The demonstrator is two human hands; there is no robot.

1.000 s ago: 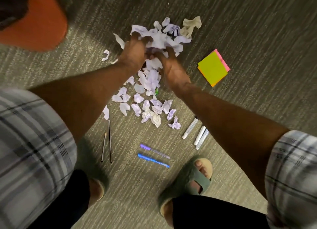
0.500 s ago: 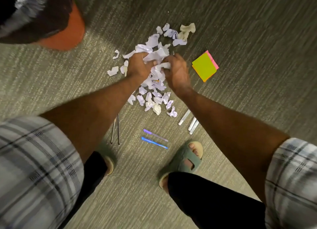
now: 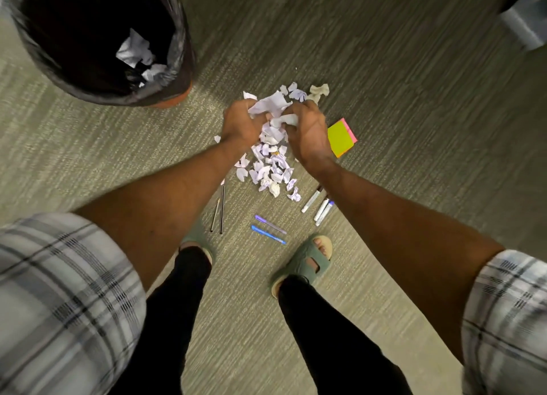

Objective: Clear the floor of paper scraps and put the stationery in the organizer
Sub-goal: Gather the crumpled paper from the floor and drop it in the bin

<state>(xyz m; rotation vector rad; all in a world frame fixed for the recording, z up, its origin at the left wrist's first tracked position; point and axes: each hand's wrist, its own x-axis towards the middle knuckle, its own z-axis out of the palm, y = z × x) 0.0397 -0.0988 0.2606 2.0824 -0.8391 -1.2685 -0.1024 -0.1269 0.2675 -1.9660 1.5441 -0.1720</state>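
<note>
Lifted off the floor point(image 3: 414, 128), paper scraps point(image 3: 273, 106) are clenched between left hand point(image 3: 241, 125) and right hand point(image 3: 307, 134); bin point(image 3: 180, 69), up-left, judged next.

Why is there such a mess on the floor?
Torn paper scraps lie scattered on the carpet instead of in the bin. Pens, markers and sticky notes lie loose too. Both hands are gathering scraps.

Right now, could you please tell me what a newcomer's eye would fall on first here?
Probably the left hand and right hand bunched together around a wad of paper scraps, above a loose pile of scraps on the carpet. Next, the bin at upper left with paper inside, and the bright sticky notes just right of the hands.
</note>
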